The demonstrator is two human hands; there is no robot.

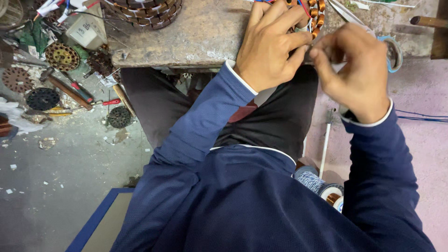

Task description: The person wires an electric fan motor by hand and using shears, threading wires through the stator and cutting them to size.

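My left hand [272, 44] rests on a copper-wound motor stator [316, 16] at the near edge of a worn wooden workbench [186, 37], fingers curled over its coils and coloured wires. My right hand [357, 70] is just to the right, its thumb and fingertips pinched together close to the left hand's fingers, apparently on a thin wire or strip too small to make out. A roll of tape [395, 52] lies behind the right hand. Both arms wear dark blue sleeves.
Another wound stator [144, 11] sits at the bench's far left. On the floor to the left lie round toothed metal discs [62, 57], a hammer [70, 91] and scraps. Spools of wire [322, 186] stand by my right leg. A wooden handle [429, 21] lies at top right.
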